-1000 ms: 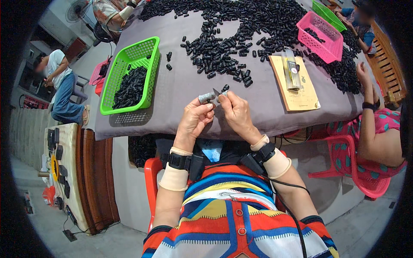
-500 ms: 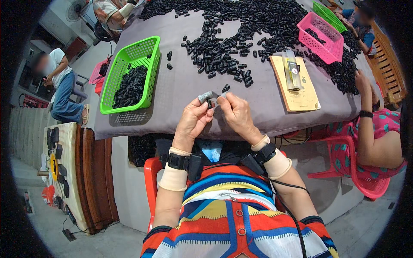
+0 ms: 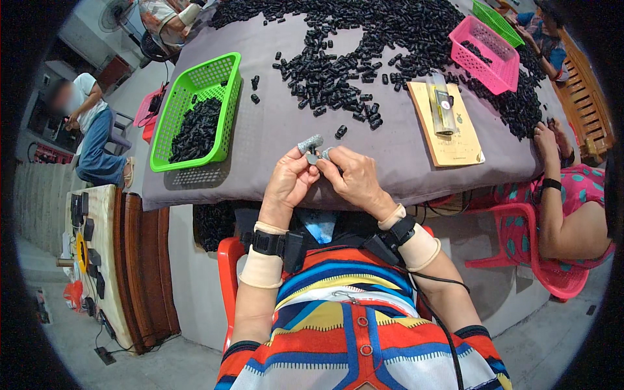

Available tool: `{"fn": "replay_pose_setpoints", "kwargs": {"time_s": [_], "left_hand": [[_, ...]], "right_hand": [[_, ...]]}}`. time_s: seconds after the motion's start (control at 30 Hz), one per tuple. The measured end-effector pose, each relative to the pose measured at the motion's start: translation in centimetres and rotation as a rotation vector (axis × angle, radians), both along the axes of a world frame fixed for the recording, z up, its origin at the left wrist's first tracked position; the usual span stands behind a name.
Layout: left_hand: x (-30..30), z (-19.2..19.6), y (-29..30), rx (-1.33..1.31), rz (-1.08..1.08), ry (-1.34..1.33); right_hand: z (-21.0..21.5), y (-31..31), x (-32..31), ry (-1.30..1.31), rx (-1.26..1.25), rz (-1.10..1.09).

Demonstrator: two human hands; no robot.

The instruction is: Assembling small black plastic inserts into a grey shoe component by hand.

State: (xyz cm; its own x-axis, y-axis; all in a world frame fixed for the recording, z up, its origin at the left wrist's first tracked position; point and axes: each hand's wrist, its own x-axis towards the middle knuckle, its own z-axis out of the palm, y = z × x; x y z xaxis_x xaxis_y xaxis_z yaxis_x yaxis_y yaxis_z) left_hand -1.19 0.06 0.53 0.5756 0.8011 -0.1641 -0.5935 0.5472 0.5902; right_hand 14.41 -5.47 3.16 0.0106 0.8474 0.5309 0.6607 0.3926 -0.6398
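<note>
My left hand (image 3: 290, 179) and my right hand (image 3: 357, 178) meet just above the table's near edge. The left pinches a small dark part (image 3: 312, 157) whose exact kind I cannot make out; its upper side shows a greyish piece. Fingertips of my right hand are closed against the same part from the right. Grey wrapping (image 3: 310, 143) covers my left index finger, and the right index fingertip has a similar cover. Just beyond my hands a single short black cylindrical piece (image 3: 341, 132) lies on the grey cloth.
A green basket (image 3: 235, 97) of black pieces stands left on the cloth-covered table (image 3: 273, 117). Loose black pieces (image 3: 338, 84) spread across the far side. At right are a yellow booklet (image 3: 458, 146) with a clear packet (image 3: 443, 110), a pink basket (image 3: 504, 81) and a co-worker's hands (image 3: 549, 138).
My right hand has shifted slightly left and down, its fingers now against the part. The part shows a greyish face now. At right, the co-worker's hands have moved down a little.
</note>
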Motion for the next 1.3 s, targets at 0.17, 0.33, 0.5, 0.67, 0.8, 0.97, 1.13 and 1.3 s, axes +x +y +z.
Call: {"fn": "replay_pose_setpoints", "kwargs": {"time_s": [0.17, 0.33, 0.5, 0.67, 0.8, 0.97, 1.13, 1.3], "left_hand": [[-0.01, 0.01, -0.07, 0.009, 0.015, 0.02], [-0.01, 0.09, -0.07, 0.033, 0.001, 0.025], [0.31, 0.72, -0.38, 0.042, 0.017, 0.051], [0.32, 0.69, -0.41, 0.025, 0.05, 0.096], [0.22, 0.6, -0.3, 0.017, 0.024, 0.038], [0.33, 0.76, -0.35, 0.027, 0.042, 0.061], [0.31, 0.42, -0.17, 0.053, 0.035, 0.071], [0.34, 0.75, -0.24, 0.057, 0.037, 0.076]], "right_hand": [[-0.17, 0.1, -0.04, 0.007, 0.015, 0.011], [-0.37, 0.15, -0.08, 0.003, 0.009, 0.005], [-0.23, 0.13, -0.16, 0.001, 0.008, -0.009], [-0.32, 0.22, -0.23, 0.001, 0.009, -0.008], [-0.33, 0.26, -0.1, -0.004, 0.006, 0.005], [-0.42, 0.35, -0.2, -0.002, 0.005, 0.007], [-0.48, 0.42, -0.32, -0.006, 0.005, -0.003], [-0.5, 0.45, -0.45, -0.028, 0.001, -0.013]]}}
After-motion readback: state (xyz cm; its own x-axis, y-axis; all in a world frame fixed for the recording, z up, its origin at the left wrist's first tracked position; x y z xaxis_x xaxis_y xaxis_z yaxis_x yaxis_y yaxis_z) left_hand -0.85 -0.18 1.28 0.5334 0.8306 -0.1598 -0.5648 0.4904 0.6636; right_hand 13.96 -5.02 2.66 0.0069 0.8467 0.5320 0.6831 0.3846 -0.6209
